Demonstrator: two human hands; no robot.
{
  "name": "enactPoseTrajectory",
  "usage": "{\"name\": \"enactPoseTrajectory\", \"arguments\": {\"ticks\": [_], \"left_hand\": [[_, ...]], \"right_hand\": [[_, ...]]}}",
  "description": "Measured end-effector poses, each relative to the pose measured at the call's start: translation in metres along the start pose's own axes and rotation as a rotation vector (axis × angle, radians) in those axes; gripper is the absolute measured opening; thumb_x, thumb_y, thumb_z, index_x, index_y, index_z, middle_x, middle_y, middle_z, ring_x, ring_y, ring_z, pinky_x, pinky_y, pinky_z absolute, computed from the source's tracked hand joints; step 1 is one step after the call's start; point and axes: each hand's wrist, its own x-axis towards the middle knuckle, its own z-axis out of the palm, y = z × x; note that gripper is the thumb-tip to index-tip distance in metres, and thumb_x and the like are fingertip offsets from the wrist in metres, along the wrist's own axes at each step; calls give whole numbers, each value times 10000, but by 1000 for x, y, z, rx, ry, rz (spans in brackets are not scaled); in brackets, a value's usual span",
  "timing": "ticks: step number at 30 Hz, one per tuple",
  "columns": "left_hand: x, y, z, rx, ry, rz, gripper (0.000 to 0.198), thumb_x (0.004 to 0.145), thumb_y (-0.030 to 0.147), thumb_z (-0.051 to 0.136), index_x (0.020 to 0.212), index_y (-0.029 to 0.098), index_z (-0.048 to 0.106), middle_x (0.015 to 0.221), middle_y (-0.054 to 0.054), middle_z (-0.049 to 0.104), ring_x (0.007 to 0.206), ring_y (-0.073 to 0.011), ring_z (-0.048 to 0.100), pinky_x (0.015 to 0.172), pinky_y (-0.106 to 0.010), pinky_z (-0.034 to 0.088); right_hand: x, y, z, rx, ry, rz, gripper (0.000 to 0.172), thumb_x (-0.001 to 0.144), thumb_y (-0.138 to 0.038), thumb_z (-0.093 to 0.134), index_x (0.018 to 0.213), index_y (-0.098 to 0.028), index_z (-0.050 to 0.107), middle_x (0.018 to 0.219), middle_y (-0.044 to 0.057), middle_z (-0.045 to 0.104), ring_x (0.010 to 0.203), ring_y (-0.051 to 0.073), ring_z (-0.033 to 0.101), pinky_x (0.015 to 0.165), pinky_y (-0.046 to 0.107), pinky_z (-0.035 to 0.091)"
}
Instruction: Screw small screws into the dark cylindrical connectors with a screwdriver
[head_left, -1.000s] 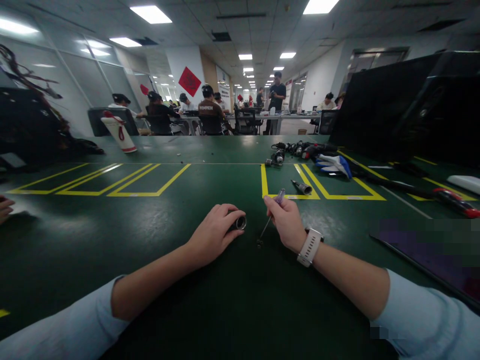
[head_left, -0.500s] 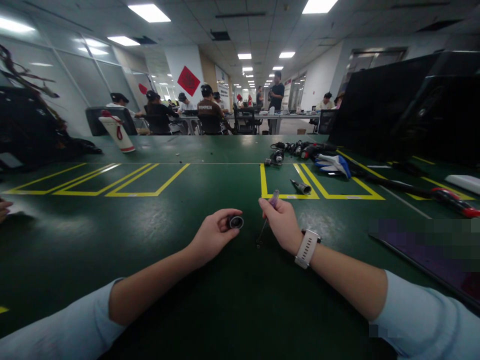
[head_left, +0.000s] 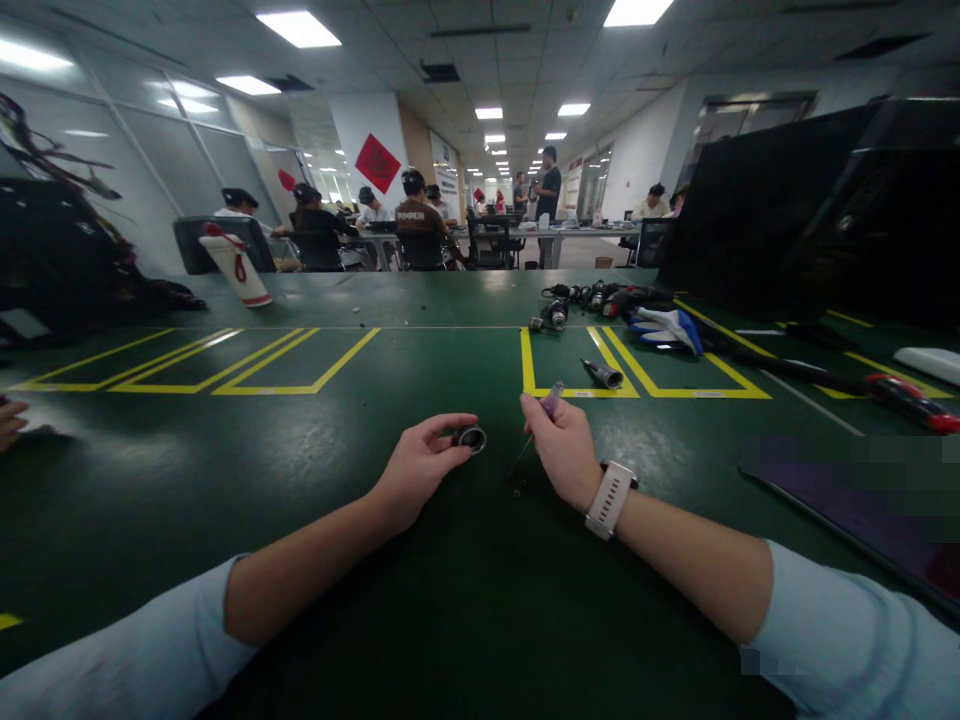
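Note:
Between the thumb and fingers of my left hand (head_left: 420,465) is a small round metal part (head_left: 472,439), dark and hollow, its open end facing me. My right hand (head_left: 561,445), with a pale watch strap at the wrist, is closed around the purple, clear handle of a screwdriver (head_left: 553,399). The thin shaft slants down and left toward the table. Close to its tip lie a few tiny screws or rings (head_left: 517,489), too small to tell. Beyond my right hand, a grey metal cone-shaped part (head_left: 602,374) rests on its side near yellow tape.
The green table (head_left: 300,480) carries yellow tape outlines. At the back right lie dark metal tool parts (head_left: 556,314), a blue-and-white glove (head_left: 666,331) and a red-and-black tool (head_left: 909,400). A dark flat screen (head_left: 862,510) is at right. Another person's hand (head_left: 10,422) shows at the left edge.
The screwdriver's tip has shifted slightly left and up, away from the tiny pieces. My left hand has moved a little, and its fingers are straighter around the round part.

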Motion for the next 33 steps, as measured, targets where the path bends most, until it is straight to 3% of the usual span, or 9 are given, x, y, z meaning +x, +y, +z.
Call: {"name": "enactPoseTrajectory", "arguments": {"ticks": [4, 8, 13, 20, 27, 33], "left_hand": [[0, 1, -1, -7, 33, 0, 355, 677, 87, 632, 1018, 178, 596, 977, -44, 681, 915, -166, 631, 844, -291, 487], [-1, 3, 0, 2, 49, -5, 359, 671, 87, 629, 1018, 169, 590, 944, -52, 682, 885, -169, 637, 836, -311, 487], [-1, 1, -2, 14, 63, 33, 350, 656, 102, 638, 999, 167, 602, 935, -53, 679, 882, -177, 634, 845, -335, 481], [-1, -1, -3, 6, 107, 70, 321, 623, 168, 681, 939, 161, 623, 930, -49, 670, 855, -177, 630, 804, -321, 492], [3, -6, -4, -23, 149, 82, 299, 592, 171, 695, 881, 152, 623, 851, -35, 680, 798, -171, 643, 784, -315, 496], [5, -7, -5, -33, 151, 96, 290, 595, 196, 694, 874, 145, 635, 853, -45, 684, 791, -173, 645, 775, -320, 506]], "right_hand": [[1, 7, 1, 211, 31, 40, 356, 792, -456, 508, 566, -183, 481, 439, -72, 387, 387, 78, 349, 394, 215, 267], [-3, 3, 1, 309, -60, -64, 299, 814, -413, 509, 632, -178, 541, 502, -44, 496, 465, 91, 470, 471, 217, 374], [-10, -5, 0, 155, -198, -222, 250, 840, -361, 487, 693, -176, 568, 591, -14, 557, 574, 120, 541, 564, 252, 437], [-16, -11, 0, -131, -243, -398, 213, 851, -286, 473, 694, -180, 570, 645, 0, 566, 609, 125, 539, 588, 261, 429], [-22, -12, 1, -183, -266, -553, 138, 832, -227, 502, 735, -179, 587, 690, 24, 598, 660, 137, 551, 633, 280, 440], [-22, -14, 1, -217, -272, -577, 136, 838, -224, 493, 745, -188, 585, 704, 26, 611, 666, 140, 552, 631, 282, 446]]}}
